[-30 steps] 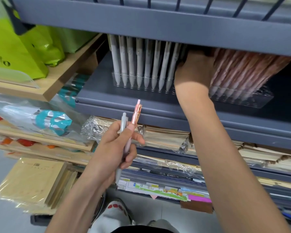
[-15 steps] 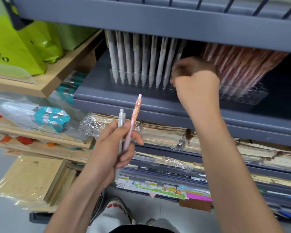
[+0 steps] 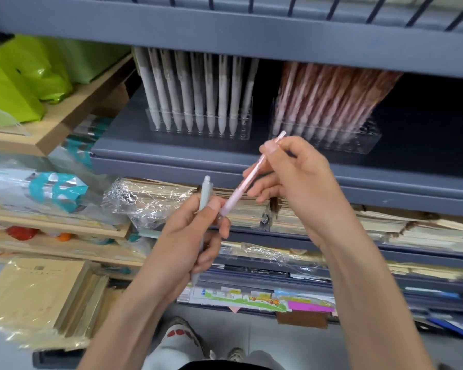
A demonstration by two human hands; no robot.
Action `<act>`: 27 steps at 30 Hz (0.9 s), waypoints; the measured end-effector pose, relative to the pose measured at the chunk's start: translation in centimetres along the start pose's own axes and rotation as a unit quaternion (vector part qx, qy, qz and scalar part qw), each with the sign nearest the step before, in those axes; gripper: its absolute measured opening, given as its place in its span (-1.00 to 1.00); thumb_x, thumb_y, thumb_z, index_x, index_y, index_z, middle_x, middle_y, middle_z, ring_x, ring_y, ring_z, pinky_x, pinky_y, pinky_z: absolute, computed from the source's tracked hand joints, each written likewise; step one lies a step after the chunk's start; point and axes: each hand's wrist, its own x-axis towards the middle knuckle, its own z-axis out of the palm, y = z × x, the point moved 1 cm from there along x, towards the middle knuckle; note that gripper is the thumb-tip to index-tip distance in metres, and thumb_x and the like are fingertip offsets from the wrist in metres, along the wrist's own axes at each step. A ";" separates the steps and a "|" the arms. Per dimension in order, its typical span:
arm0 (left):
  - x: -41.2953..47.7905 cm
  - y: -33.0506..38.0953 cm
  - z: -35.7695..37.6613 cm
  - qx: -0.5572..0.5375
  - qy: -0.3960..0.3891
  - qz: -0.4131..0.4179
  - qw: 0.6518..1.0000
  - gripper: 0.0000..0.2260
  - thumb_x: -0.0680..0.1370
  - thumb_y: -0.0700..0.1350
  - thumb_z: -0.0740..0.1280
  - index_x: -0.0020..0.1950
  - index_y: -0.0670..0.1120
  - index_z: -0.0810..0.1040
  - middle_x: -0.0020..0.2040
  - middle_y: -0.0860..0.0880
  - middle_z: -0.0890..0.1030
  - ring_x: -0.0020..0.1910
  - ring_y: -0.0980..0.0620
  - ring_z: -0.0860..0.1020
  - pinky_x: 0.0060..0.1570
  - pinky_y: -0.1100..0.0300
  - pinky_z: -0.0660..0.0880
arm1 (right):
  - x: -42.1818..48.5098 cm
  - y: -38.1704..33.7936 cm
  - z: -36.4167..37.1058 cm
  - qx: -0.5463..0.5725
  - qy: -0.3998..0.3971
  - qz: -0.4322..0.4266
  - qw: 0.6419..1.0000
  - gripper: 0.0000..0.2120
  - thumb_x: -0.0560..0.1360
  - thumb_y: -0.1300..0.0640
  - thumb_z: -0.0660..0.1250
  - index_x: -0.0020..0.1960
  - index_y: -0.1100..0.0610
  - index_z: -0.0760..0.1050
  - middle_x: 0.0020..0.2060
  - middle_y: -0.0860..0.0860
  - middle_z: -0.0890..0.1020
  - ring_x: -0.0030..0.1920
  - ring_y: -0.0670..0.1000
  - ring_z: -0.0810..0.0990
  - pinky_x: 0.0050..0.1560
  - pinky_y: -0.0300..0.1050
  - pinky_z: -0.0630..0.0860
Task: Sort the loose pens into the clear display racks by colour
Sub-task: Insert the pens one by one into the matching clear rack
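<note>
The left hand [image 3: 187,236] is wrapping its grip around a grey pen [image 3: 205,193], held upright. The right hand [image 3: 300,182] is pinching the upper end of a pink pen [image 3: 244,184], which is slanting down to the left thumb. Both pens are in front of the shelf [image 3: 171,153] carrying a grey-pen rack [image 3: 198,130] and a pink-pen rack [image 3: 358,142].

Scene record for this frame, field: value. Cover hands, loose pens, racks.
left hand: grips grey pen, held upright
right hand: pinches pink pen near its top; the pen's lower end is against the left hand
grey-pen rack: clear, free holes at the end nearer the other rack
pink-pen rack: clear, free holes along the front
shelf: grey, carries both racks
</note>
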 end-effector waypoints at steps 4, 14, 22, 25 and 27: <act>0.3 -0.2 1.7 0.017 -0.019 0.008 1.000 -0.84 0.65 -0.07 0.23 0.07 -0.15 0.49 -0.28 -0.04 0.52 -0.59 0.12 0.21 -0.64 0.35 0.14 | -1.6 0.3 -1.5 -0.009 -0.032 -0.009 0.999 -0.88 0.57 0.21 0.34 0.09 0.20 0.49 -0.21 0.20 0.69 -0.29 0.06 0.69 -0.24 -0.17 0.62; 1.1 -0.9 5.2 0.004 -0.014 -0.012 1.000 -0.72 0.58 0.14 0.22 0.17 0.10 0.63 -0.29 -0.07 0.53 -0.59 0.11 0.25 -0.65 0.35 0.15 | -2.3 -0.9 -11.0 -0.021 0.290 -0.168 0.942 -0.95 0.59 0.19 0.30 0.05 0.12 0.46 -0.19 0.08 0.70 -0.15 0.07 0.72 -0.09 -0.10 0.64; 1.4 -0.6 6.8 -0.059 -0.009 -0.034 0.998 -0.83 0.67 -0.02 0.11 0.15 -0.07 0.40 -0.38 -0.10 0.48 -0.64 0.12 0.17 -0.67 0.40 0.08 | 0.7 -2.1 -14.7 -0.147 0.370 -0.235 0.887 -0.86 0.56 0.22 0.27 0.04 0.01 0.41 -0.19 -0.10 0.65 -0.16 -0.02 0.71 -0.04 0.01 0.65; 1.5 -0.3 7.1 -0.047 -0.023 -0.022 0.998 -0.94 0.68 -0.10 0.10 0.05 -0.05 0.31 -0.31 -0.12 0.52 -0.64 0.09 0.19 -0.67 0.39 0.09 | 2.1 -2.1 -14.9 -0.255 0.339 -0.190 0.885 -0.81 0.55 0.27 0.25 0.13 0.08 0.45 -0.11 -0.02 0.65 -0.08 0.02 0.68 0.02 0.07 0.62; 1.5 -0.4 7.2 -0.032 -0.020 -0.008 0.999 -0.90 0.62 -0.07 0.20 0.02 -0.09 0.35 -0.28 -0.11 0.54 -0.63 0.08 0.22 -0.67 0.37 0.12 | 2.9 -2.0 -14.8 -0.327 0.314 -0.176 0.874 -0.80 0.56 0.21 0.26 0.18 0.13 0.45 -0.12 0.04 0.64 -0.09 0.07 0.65 0.00 0.07 0.60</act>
